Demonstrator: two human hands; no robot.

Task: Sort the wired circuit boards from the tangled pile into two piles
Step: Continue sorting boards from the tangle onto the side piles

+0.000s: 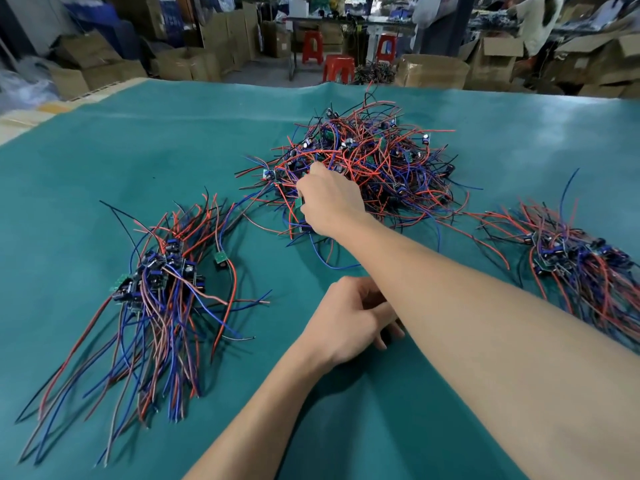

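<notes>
A tangled pile (pixel 374 161) of small circuit boards with red, blue and black wires lies at the table's middle far side. My right hand (pixel 329 199) reaches into its near left edge, fingers curled round a small green board (pixel 300 204) and its wires. A sorted pile (pixel 162 278) lies at the left, boards bunched and wires trailing toward me. A second sorted pile (pixel 581 261) lies at the far right. My left hand (pixel 349 317) rests on the table under my right forearm, fingers loosely curled, holding nothing that I can see.
A teal mat (pixel 346 410) covers the table. One loose green board (pixel 220 258) with a red wire lies beside the left pile. Beyond the far edge stand cardboard boxes (pixel 433 71), red stools (pixel 339 65) and a person at a bench.
</notes>
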